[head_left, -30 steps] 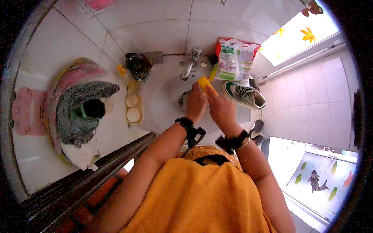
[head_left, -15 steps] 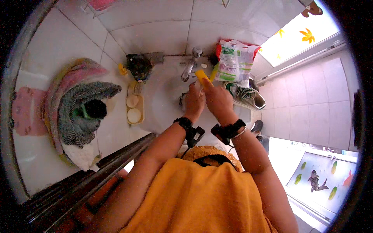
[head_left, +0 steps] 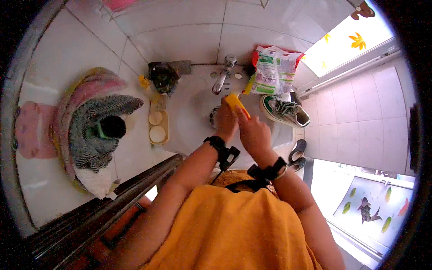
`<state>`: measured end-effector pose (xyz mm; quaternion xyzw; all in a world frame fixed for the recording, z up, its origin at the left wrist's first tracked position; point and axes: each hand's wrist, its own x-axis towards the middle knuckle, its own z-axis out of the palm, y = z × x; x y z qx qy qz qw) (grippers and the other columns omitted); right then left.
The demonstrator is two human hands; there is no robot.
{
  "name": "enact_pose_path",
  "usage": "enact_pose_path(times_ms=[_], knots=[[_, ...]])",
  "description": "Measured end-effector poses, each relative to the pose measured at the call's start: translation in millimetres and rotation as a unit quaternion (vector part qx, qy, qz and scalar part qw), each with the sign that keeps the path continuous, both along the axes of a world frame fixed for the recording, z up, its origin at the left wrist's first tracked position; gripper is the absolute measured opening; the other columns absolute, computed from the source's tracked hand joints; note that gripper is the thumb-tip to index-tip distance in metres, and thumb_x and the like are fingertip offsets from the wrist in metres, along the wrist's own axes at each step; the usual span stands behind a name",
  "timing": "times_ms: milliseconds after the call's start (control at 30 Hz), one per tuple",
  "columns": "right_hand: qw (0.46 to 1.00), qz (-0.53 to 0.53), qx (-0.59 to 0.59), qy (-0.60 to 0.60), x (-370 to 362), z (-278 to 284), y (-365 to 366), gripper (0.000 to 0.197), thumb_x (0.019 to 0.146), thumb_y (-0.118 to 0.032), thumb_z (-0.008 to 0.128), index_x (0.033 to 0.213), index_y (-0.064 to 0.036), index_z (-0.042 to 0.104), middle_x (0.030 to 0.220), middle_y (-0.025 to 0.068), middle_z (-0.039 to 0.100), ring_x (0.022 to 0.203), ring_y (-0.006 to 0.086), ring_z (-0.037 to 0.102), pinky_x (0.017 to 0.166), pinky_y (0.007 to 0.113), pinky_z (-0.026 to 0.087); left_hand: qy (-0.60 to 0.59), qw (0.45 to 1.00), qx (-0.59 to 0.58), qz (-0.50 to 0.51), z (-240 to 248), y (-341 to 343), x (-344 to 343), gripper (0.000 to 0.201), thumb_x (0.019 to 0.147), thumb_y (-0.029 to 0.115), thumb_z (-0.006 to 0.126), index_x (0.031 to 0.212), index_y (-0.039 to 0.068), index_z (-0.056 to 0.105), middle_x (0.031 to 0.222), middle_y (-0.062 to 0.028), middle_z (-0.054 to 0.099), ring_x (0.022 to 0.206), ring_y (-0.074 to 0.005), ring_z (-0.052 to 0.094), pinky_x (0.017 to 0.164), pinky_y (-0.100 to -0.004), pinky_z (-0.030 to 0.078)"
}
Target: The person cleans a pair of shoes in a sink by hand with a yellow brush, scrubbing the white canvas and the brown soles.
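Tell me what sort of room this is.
Most likely a home bathroom or washroom: a white basin with a metal tap, tiled walls, and towels hanging beside the basin.

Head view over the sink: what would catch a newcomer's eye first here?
First the yellow bar, held at the fingertips of the right hand with the left hand close against it, over the white sink just below the tap. Then the green and white sneaker on the sink's right rim, with a red-edged printed bag standing behind it.
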<state>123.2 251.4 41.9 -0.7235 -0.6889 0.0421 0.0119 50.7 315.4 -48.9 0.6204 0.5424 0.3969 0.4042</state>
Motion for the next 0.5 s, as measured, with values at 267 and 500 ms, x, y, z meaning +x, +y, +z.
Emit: enact_pose_path(times_ms=[267,500], knots=[[1.000,-0.016,0.015,-0.001,10.6,-2.0,26.9,0.047,0.083,-0.015,0.049,0.129,-0.0196,0.040,0.076,0.0147,0.057,0.060,0.0313,0.061,0.050,0.038,0.051,0.065,0.998,0.009,-0.015,7.3,-3.7,5.7,0.039,0.081,0.013,0.058,0.112,-0.001,0.037,0.091,-0.0238,0.058,0.081,-0.0399,0.058,0.066,-0.0448,0.048],[0.999,-0.015,0.045,0.014,16.3,-8.6,17.7,0.049,0.082,-0.019,0.052,0.129,-0.0240,0.039,0.069,0.0123,0.056,0.059,0.0308,0.059,0.048,0.042,0.047,0.075,0.997,-0.004,-0.037,-5.0,-8.1,7.8,0.039,0.081,0.017,0.059,0.111,0.002,0.040,0.096,-0.0210,0.058,0.085,-0.0371,0.058,0.070,-0.0443,0.047]])
